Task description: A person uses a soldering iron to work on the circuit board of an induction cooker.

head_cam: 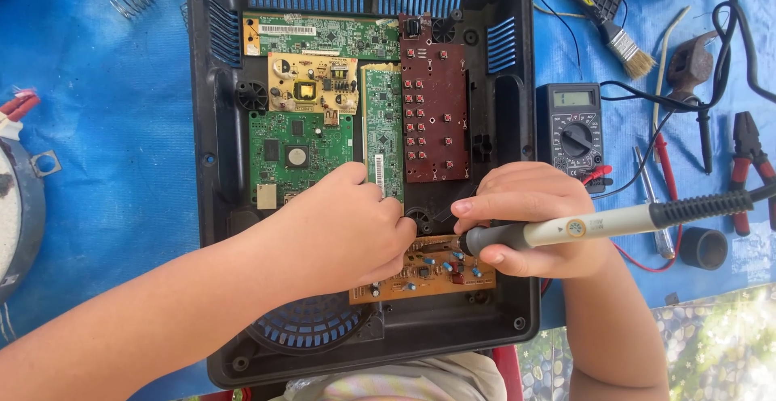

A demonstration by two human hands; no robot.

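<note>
A: The left hand (347, 227) is clenched, pressing the orange board (424, 270) inside the black case (212, 134).

B: And the right hand (529, 219) grips the soldering iron (598, 225), its tip on that board. A slip could burn those nearby fingers.

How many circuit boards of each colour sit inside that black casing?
Green circuit boards: 3
Tan or orange circuit boards: 2
Dark red circuit board: 1
Total: 6, all within the black casing.
</note>
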